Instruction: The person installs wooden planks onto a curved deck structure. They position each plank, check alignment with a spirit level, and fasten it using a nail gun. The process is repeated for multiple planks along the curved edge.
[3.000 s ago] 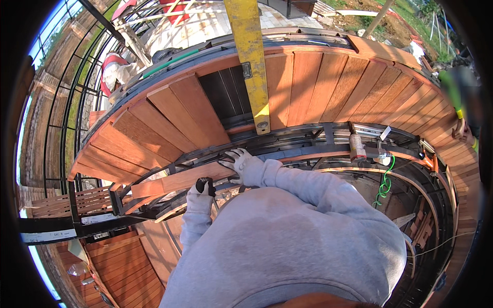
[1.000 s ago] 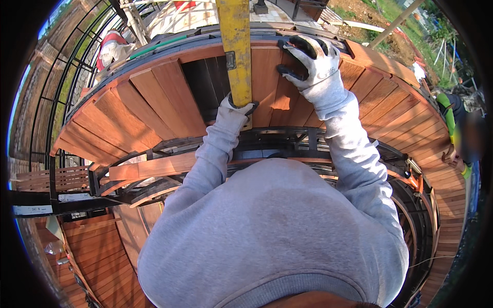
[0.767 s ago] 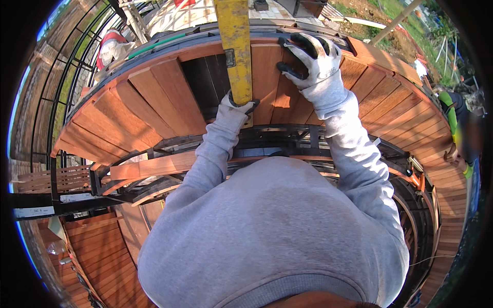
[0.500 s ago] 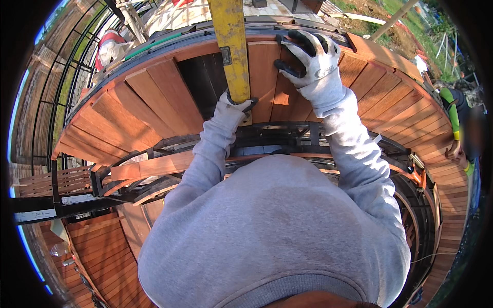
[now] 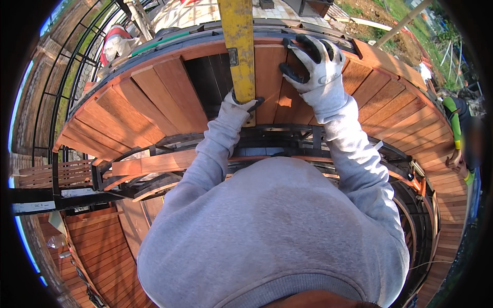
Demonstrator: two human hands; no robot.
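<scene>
A long yellow spirit level [image 5: 238, 51], scuffed and dirty, lies across the curved row of reddish wooden planks [image 5: 270, 77] in front of me. My left hand [image 5: 237, 109], in a white and black work glove, is closed around the near end of the level. To its right, my gloved right hand [image 5: 321, 69] lies with fingers spread on the planks near their far edge, holding nothing. Left of the level, a dark gap [image 5: 208, 77] between planks shows black boards or framing beneath. The left hand's fingers are partly hidden under the level.
Black curved metal framing [image 5: 277, 138] runs below the planks on my side. A loose-looking plank [image 5: 154, 163] crosses it at the left. At the far right a co-worker's hand [image 5: 454, 158] rests by the deck. A red and white bundle [image 5: 118, 43] is beyond the far-left edge.
The whole view has shifted slightly, so everything sits a little further right. Both hands and the level keep their places on the planks.
</scene>
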